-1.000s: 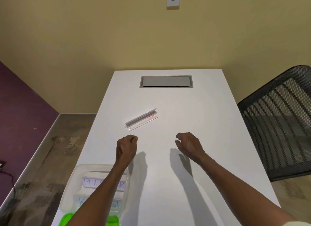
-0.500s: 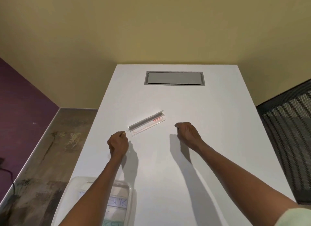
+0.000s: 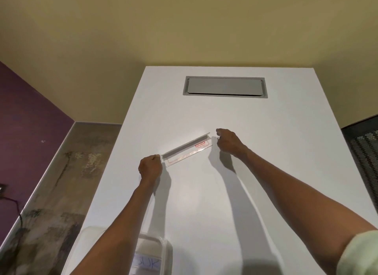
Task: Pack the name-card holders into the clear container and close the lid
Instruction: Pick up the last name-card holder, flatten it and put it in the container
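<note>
Both hands reach the ends of the last loose name-card holder.

At the near left of the desk (image 3: 266, 192), the clear container (image 3: 163, 252) stands open, holding lettered cards; no lid shows. The left hand (image 3: 150, 167), its grip curled together, touches the left end of the name-card holder (image 3: 187, 149) lying mid-desk. The right hand (image 3: 228, 141), grip loosely apart, hovers beside the other end. This holder and closing the lid remain.
</note>
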Available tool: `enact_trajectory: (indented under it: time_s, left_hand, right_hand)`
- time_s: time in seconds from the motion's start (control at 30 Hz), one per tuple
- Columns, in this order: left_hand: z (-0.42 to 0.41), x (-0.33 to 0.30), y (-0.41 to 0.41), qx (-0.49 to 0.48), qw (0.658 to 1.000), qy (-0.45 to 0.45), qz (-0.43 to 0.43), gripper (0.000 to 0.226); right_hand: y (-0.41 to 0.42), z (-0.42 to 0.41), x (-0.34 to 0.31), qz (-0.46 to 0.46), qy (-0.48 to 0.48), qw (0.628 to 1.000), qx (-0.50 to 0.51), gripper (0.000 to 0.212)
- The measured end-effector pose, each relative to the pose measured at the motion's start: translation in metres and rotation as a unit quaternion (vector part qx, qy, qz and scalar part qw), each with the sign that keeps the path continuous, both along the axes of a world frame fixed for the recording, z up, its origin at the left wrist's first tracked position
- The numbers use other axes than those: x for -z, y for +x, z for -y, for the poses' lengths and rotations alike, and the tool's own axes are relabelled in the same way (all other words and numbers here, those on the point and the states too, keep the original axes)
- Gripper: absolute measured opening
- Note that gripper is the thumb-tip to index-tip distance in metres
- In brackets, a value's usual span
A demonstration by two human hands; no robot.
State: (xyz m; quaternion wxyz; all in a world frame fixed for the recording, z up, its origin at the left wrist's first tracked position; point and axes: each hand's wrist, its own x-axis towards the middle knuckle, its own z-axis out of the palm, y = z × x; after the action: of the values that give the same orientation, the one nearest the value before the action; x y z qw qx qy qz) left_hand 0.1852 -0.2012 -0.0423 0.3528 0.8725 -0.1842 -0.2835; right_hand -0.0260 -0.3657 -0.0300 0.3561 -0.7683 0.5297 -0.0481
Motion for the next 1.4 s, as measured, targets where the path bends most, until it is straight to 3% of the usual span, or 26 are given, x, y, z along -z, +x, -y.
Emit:
enact_trajectory:
  time_s: [0.33,0.4,0.5,0.6,0.73,0.9,1.4]
  left_hand:
    - [0.01,0.002,0.006,-0.071,0.995,-0.031,-0.066,0.021]
    - [0.011,0.002,0.005,-0.068,0.994,-0.038,-0.071,0.024]
    - [0.012,0.001,0.003,-0.074,0.993,-0.043,-0.076,0.026]
    - [0.013,-0.002,0.001,-0.093,0.989,-0.056,-0.097,0.026]
    - [0.015,-0.008,-0.003,-0.129,0.979,-0.075,-0.139,0.016]
    - [0.013,-0.01,-0.011,-0.195,0.963,-0.079,-0.17,0.024]
    - [-0.013,-0.025,-0.087,-0.011,0.998,-0.062,0.031,0.015]
  right_hand:
    - [0.025,0.012,0.0,0.052,0.049,0.997,-0.025,0.024]
    - [0.026,0.015,0.002,0.054,0.047,0.997,-0.022,0.033]
    - [0.024,0.017,0.003,0.067,0.065,0.996,-0.002,0.035]
    - [0.022,0.02,0.009,0.066,0.096,0.993,0.031,0.016]
    - [0.02,0.021,0.016,0.091,0.123,0.985,0.078,0.023]
    - [0.008,0.011,0.007,0.097,0.113,0.981,0.124,0.025]
    - [-0.062,-0.043,0.003,0.141,0.071,0.941,0.301,0.035]
